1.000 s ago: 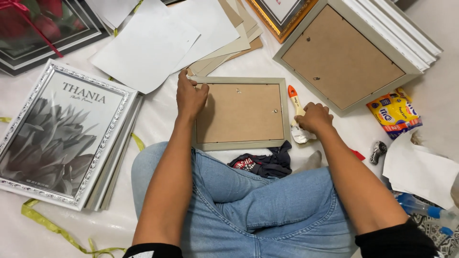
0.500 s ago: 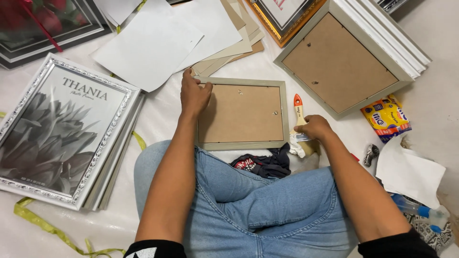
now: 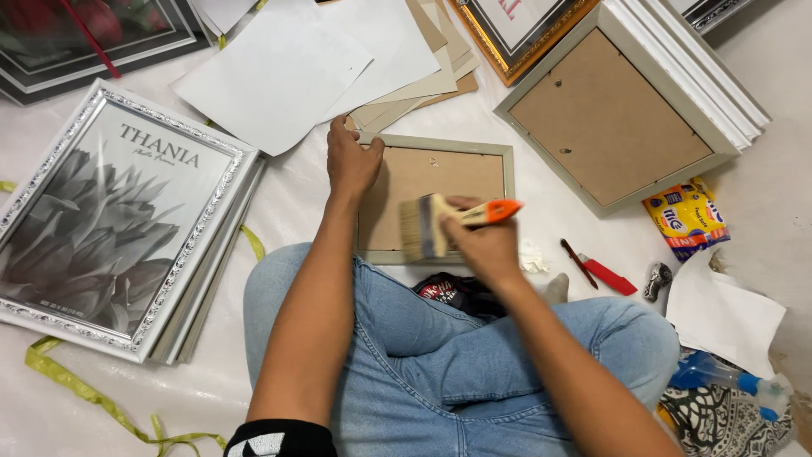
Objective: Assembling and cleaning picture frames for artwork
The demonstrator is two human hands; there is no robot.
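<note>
Right hand [image 3: 484, 245] is clamped on an orange-handled brush [image 3: 440, 222], bristles blurred, over the brown back of a small frame [image 3: 440, 173] lying face down on the floor before the knees. Left hand [image 3: 351, 161] lies flat, fingers together, pressing the frame's upper left corner, beside loose paper sheets [image 3: 279, 76].

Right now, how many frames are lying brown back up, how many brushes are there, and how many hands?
frames lying brown back up: 2, a small frame and a big frame
brush: 1
hands: 2, left hand on the small frame, right hand holding the brush
total: 5
</note>
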